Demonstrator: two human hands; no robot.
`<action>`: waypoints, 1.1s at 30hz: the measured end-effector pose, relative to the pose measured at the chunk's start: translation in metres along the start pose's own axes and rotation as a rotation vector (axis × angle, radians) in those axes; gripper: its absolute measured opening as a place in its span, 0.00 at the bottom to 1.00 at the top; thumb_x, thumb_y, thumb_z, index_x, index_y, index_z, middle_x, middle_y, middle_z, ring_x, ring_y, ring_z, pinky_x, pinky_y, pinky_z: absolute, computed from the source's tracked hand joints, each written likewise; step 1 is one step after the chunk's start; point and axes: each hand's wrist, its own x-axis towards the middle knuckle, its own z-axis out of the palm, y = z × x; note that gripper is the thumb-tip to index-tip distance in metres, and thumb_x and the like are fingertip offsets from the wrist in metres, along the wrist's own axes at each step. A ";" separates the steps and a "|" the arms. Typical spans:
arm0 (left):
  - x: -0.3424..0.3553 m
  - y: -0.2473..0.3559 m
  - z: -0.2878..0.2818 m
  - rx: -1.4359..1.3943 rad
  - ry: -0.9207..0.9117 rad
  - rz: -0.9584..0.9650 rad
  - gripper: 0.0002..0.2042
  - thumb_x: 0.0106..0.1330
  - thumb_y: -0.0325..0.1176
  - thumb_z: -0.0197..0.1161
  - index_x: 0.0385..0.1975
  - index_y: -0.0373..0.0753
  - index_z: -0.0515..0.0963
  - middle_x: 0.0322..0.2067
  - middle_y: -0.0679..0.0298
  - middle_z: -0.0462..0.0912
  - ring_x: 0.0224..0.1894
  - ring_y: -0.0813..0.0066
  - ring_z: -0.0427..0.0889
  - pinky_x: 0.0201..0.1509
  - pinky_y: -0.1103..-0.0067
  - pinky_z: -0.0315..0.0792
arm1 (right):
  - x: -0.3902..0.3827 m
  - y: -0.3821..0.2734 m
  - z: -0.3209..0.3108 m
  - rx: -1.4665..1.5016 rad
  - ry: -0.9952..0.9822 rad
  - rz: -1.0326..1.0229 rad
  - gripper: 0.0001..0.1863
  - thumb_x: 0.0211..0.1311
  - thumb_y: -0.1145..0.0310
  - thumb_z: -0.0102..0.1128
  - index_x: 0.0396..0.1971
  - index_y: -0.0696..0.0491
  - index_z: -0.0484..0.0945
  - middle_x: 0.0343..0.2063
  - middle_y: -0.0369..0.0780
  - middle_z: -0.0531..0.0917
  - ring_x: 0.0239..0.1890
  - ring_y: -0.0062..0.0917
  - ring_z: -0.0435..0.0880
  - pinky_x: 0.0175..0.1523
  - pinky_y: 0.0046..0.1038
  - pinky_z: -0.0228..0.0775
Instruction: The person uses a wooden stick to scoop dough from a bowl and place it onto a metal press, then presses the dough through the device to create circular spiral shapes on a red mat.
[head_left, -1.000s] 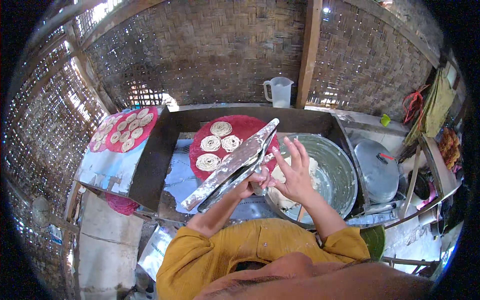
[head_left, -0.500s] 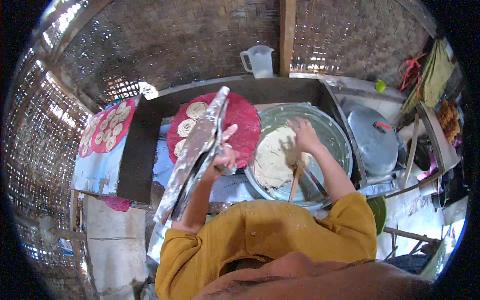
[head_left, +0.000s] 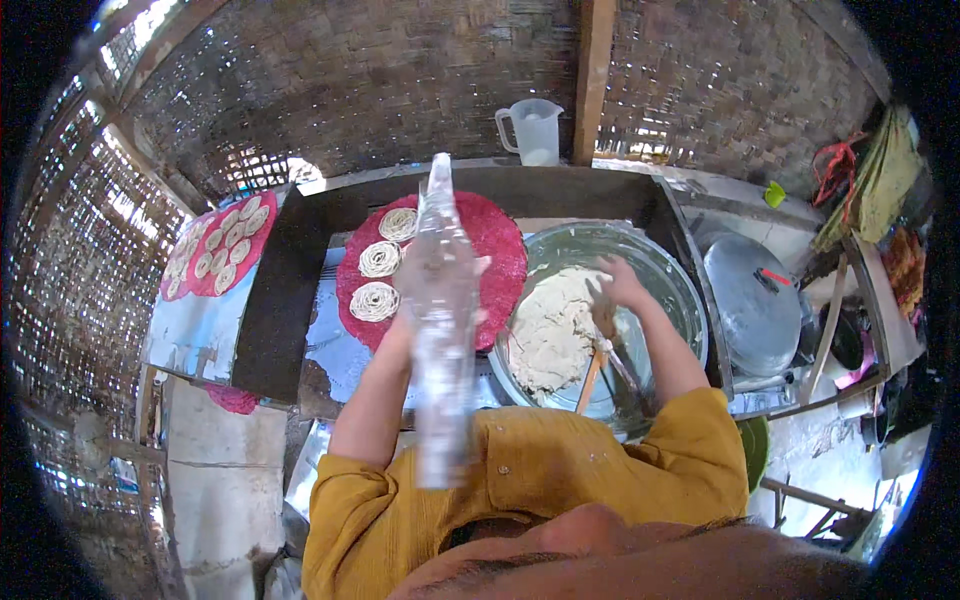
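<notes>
My left hand grips a long, flour-dusted dough press, which is blurred by motion and hides most of the fingers. Both stand over a round magenta mat bearing coils of stringy dough along its left side. To the right, a wide grey-green basin holds a large pale lump of dough. My right hand is at the lump's right edge, fingers curled down onto it and partly hidden. Beside that hand, a wooden-handled tool leans in the basin.
A dark-walled wooden trough surrounds mat and basin. At left lie more dough coils on magenta mats. A clear plastic jug stands on the back ledge. A large round metal lid sits at right. Woven bamboo walls enclose the place.
The dough press has swung from a slant to nearly upright in view, moving right at its lower end. My right hand has shifted right, to the dough's edge, with its fingers less spread.
</notes>
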 end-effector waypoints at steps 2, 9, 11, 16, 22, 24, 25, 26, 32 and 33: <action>0.016 -0.023 -0.007 0.485 -0.093 0.324 0.13 0.48 0.39 0.59 0.29 0.37 0.75 0.17 0.59 0.76 0.23 0.66 0.78 0.26 0.75 0.72 | -0.004 -0.040 -0.034 0.659 0.233 -0.055 0.27 0.46 0.59 0.57 0.49 0.53 0.67 0.50 0.45 0.66 0.53 0.34 0.64 0.56 0.27 0.55; 0.030 -0.040 0.043 1.355 -0.113 0.699 0.04 0.38 0.31 0.56 0.15 0.41 0.73 0.13 0.59 0.74 0.19 0.59 0.76 0.27 0.68 0.70 | -0.081 -0.184 -0.145 0.403 0.612 -0.538 0.29 0.47 0.64 0.54 0.50 0.61 0.60 0.39 0.48 0.69 0.41 0.39 0.68 0.47 0.32 0.59; 0.028 -0.033 0.049 1.178 -0.185 0.578 0.07 0.40 0.33 0.59 0.21 0.41 0.75 0.18 0.58 0.76 0.23 0.58 0.76 0.31 0.71 0.71 | -0.107 -0.200 -0.143 0.090 0.902 -0.737 0.28 0.41 0.71 0.57 0.45 0.64 0.61 0.35 0.50 0.69 0.37 0.43 0.68 0.44 0.36 0.59; 0.026 -0.030 0.044 1.369 -0.388 0.567 0.07 0.40 0.36 0.58 0.17 0.40 0.73 0.16 0.59 0.76 0.23 0.60 0.77 0.32 0.70 0.70 | -0.156 -0.198 -0.152 -0.152 0.629 -1.017 0.28 0.32 0.75 0.58 0.42 0.58 0.65 0.29 0.45 0.70 0.32 0.35 0.70 0.39 0.32 0.61; 0.008 -0.042 0.030 1.326 -0.288 0.859 0.04 0.35 0.30 0.57 0.14 0.42 0.72 0.13 0.61 0.74 0.17 0.64 0.74 0.27 0.71 0.66 | -0.161 -0.171 -0.173 0.516 0.376 -0.508 0.37 0.34 0.77 0.52 0.52 0.56 0.51 0.25 0.35 0.65 0.27 0.18 0.64 0.34 0.19 0.58; 0.013 -0.037 0.015 1.399 -0.193 0.769 0.04 0.33 0.30 0.57 0.12 0.42 0.72 0.12 0.61 0.73 0.18 0.66 0.75 0.27 0.72 0.65 | -0.179 -0.150 -0.191 0.597 0.446 -0.405 0.35 0.35 0.77 0.52 0.51 0.55 0.54 0.28 0.36 0.66 0.30 0.19 0.65 0.36 0.21 0.61; 0.028 -0.031 0.020 1.241 -0.230 0.762 0.05 0.34 0.31 0.57 0.12 0.39 0.72 0.12 0.59 0.73 0.19 0.64 0.75 0.27 0.70 0.66 | -0.207 -0.126 -0.197 0.609 0.736 -0.284 0.34 0.37 0.77 0.52 0.51 0.55 0.54 0.28 0.36 0.67 0.30 0.20 0.66 0.37 0.22 0.61; 0.032 -0.034 0.008 1.274 -0.235 0.632 0.07 0.35 0.32 0.59 0.15 0.37 0.73 0.15 0.56 0.74 0.21 0.61 0.75 0.29 0.70 0.67 | -0.199 -0.112 -0.194 0.664 0.926 -0.269 0.33 0.38 0.77 0.52 0.51 0.55 0.55 0.29 0.37 0.68 0.30 0.21 0.67 0.39 0.23 0.62; 0.043 -0.066 0.018 0.470 -0.638 0.659 0.24 0.41 0.39 0.65 0.40 0.37 0.71 0.34 0.54 0.76 0.40 0.63 0.76 0.42 0.75 0.69 | -0.174 -0.110 -0.157 1.210 1.459 -0.486 0.20 0.47 0.73 0.52 0.41 0.57 0.59 0.30 0.42 0.72 0.35 0.26 0.71 0.43 0.29 0.65; 0.045 -0.064 0.025 -0.095 -0.732 0.309 0.28 0.40 0.37 0.66 0.45 0.38 0.67 0.39 0.56 0.74 0.44 0.66 0.73 0.46 0.76 0.67 | -0.168 -0.118 -0.145 1.328 1.486 -0.570 0.17 0.49 0.73 0.50 0.39 0.57 0.59 0.33 0.43 0.73 0.38 0.28 0.72 0.45 0.31 0.66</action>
